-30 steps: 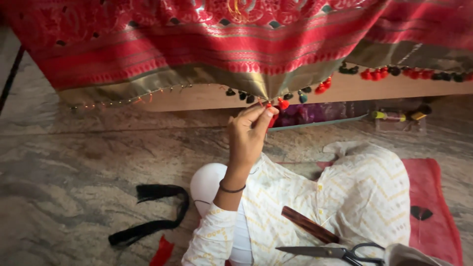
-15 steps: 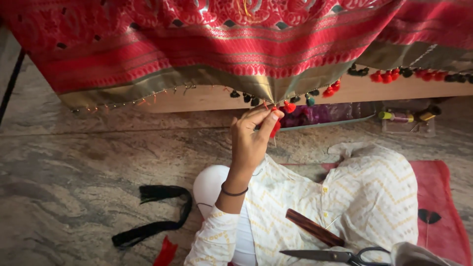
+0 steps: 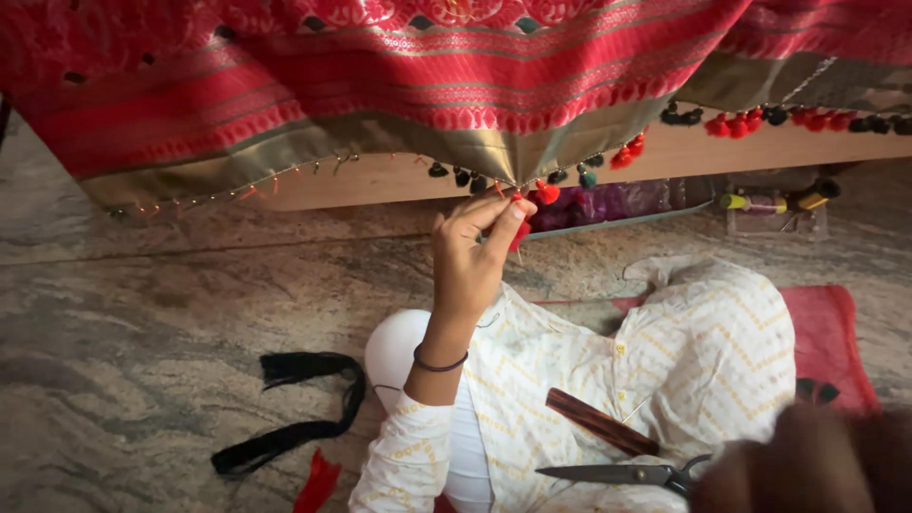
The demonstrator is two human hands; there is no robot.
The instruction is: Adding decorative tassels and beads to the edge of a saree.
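Left hand [image 3: 472,256] raised, fingertips pinched shut on red tassel [image 3: 518,233] at gold hem [image 3: 380,138] of red cloth [image 3: 399,66]; keep pinch tight, thread taut; right hand: blurred shape bottom right, state unclear; scissors [image 3: 617,472] lie on lap.

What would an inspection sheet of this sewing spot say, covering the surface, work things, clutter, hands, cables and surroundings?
Surface: mottled stone floor, with a red mat at right.
Job's things: red cloth with a gold border and a hem of red and dark tassels; one red tassel pinched.
Clutter: scissors and a brown stick on the lap; black thread bundle on the floor; thread spools.
Hands: left hand pinches the tassel; right hand not clearly seen.
Cables: nothing seen.
Surroundings: wooden board under the cloth.
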